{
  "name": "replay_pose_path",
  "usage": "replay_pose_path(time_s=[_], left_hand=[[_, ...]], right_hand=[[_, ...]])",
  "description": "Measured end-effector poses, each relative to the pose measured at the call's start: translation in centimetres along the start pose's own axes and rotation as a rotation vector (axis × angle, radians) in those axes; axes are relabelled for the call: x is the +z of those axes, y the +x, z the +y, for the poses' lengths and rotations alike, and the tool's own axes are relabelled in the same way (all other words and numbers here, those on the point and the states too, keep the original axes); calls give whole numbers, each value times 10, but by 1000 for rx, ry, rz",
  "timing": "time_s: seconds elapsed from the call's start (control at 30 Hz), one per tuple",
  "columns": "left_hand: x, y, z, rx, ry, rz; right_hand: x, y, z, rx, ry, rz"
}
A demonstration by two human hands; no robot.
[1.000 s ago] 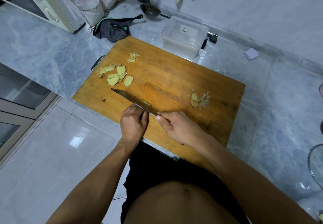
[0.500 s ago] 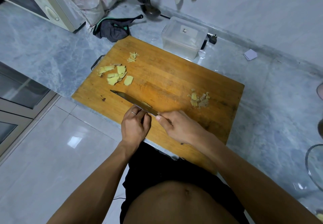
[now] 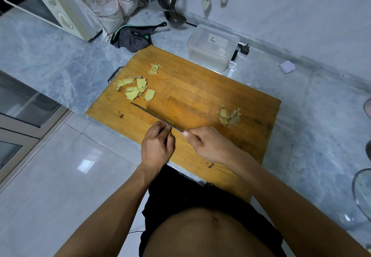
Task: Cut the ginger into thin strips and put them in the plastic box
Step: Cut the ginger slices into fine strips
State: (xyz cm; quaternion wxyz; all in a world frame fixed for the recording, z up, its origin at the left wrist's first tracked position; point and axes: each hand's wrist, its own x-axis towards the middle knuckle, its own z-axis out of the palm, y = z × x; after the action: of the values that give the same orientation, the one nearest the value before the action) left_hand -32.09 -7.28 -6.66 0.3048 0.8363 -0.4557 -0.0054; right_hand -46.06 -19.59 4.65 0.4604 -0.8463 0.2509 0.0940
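Grey marble counter carries a cutting board (image 3: 200,96) with ginger slices (image 3: 134,89) far left, near a lidded plastic box (image 3: 212,48); right hand (image 3: 208,144) grips the knife (image 3: 156,116), left hand (image 3: 157,146) fingers curled beside the blade, contents hidden.

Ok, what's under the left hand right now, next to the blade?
The left hand rests curled on the cutting board with its fingertips against the knife, which the right hand grips. Whatever ginger it holds down is covered by the fingers; none shows there.
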Motion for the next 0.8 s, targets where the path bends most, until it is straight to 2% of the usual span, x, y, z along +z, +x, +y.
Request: replay_pose_path(time_s=[0.23, 0.33, 0.57, 0.8], left_hand=[[1, -1, 1, -7, -3, 26], [3, -1, -2, -5, -14, 1], [3, -2, -3, -100, -99, -3], [3, -1, -3, -84, -66, -16]], right_hand=[[-1, 3, -4, -14, 31, -29], [3, 5, 0, -27, 21, 11], [-1, 7, -1, -13, 42, 13], [-1, 2, 4, -29, 32, -3]])
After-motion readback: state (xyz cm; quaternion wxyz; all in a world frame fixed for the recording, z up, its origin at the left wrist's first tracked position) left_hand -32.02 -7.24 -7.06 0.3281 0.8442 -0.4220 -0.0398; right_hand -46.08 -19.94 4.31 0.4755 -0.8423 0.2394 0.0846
